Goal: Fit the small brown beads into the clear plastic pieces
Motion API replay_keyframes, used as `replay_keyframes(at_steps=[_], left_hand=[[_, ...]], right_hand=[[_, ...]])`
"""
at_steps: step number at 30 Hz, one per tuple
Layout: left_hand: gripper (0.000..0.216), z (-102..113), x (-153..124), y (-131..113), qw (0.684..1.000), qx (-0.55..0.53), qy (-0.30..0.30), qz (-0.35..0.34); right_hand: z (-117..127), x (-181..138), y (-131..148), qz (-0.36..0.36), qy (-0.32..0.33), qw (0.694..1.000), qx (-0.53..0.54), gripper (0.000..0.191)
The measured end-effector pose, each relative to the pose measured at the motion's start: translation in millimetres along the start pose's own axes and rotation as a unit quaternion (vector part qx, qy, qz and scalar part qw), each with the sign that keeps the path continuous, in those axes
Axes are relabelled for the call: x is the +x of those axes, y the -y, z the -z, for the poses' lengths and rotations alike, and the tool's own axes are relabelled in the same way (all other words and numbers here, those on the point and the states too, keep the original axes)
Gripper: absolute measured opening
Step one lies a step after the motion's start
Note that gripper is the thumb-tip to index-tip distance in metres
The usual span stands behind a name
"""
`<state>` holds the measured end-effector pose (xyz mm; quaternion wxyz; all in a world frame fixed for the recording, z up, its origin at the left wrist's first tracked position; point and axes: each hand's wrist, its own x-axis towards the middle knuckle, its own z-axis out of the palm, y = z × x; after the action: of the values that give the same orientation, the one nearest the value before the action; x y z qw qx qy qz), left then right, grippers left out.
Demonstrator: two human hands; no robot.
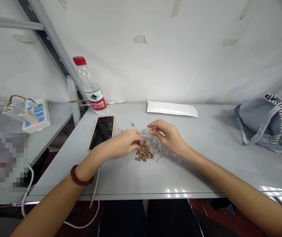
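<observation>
Along the near edge of the grey bench (131, 177), a white cable (95, 187) hangs over on the left, running up toward the left wrist, which wears a dark red beaded bracelet (81, 182). Farther in, the left hand (136, 141) has its fingers curled down at a small heap of brown kibble-like pieces (145, 153); the tips are partly hidden, so whether they grip one I cannot tell. Just right of that heap, and partly behind it, lie many clear plastic pieces (158, 147). Over their far side is the right hand (151, 129), thumb and forefinger drawn narrow, with something too small to make out at their tips. Left of the left hand lies a black-screened smartphone (102, 130). Beyond the hands are two small clear pieces, the right one (132, 123) showing a brown spot. A blue cloth bag with striped trim (261, 121) slumps at far right. Near the white wall (192, 59) lie a flat white packet (171, 108) and, left, a red-capped Nongfu Spring bottle (91, 87) stands.
</observation>
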<state>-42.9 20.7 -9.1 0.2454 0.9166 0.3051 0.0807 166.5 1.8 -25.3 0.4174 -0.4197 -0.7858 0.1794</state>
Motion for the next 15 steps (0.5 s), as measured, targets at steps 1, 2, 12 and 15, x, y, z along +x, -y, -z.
replay_keyframes(at_steps=[1, 2, 12, 15], left_hand=[[0.015, 0.5, -0.1, -0.6, 1.000, -0.002, 0.001, 0.009], [0.013, 1.2, -0.3, -1.6, 1.000, -0.006, -0.003, 0.021], [0.007, 4.8, 2.1, -11.2, 0.978, -0.033, -0.206, -0.008], [0.007, 3.1, 2.5, -10.9, 0.977, -0.045, -0.209, -0.013]], right_hand=[[-1.0, -0.6, 0.4, -0.021, 0.010, 1.000, 0.019, 0.013], [-1.9, -1.2, 0.5, -0.043, 0.021, 0.998, 0.041, 0.014], [-2.3, -4.1, 4.9, -0.158, 0.068, 0.966, 0.193, 0.018], [-2.6, -4.4, 5.4, -0.149, 0.065, 0.968, 0.190, 0.018]])
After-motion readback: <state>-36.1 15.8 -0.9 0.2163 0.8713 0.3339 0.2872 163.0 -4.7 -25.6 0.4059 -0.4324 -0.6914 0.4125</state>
